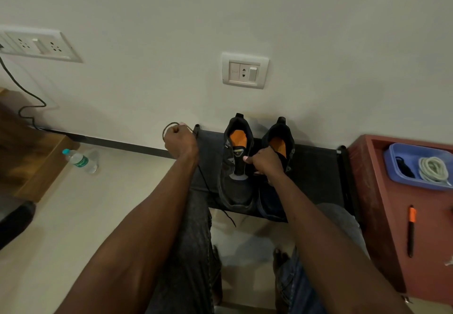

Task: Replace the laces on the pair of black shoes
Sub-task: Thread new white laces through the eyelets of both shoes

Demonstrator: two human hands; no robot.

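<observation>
Nearby, blue tray (392,164) holds laces (432,169) (two bundles); left hand (180,142) grips black lace (169,127), right hand (264,164) pinches shoe (235,191).

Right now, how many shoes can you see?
2. Both stand side by side on the black rack by the wall: the left shoe with its lace being pulled out, and the right shoe partly behind the right hand. None seem hidden.

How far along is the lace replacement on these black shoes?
Done: the left-side black shoe with orange insole looks nearly unlaced. In hand: the left hand grips the thin dark lace pulled away; the right hand steadies the shoes. Left: the coiled pale laces wait in the blue plastic tray.
</observation>
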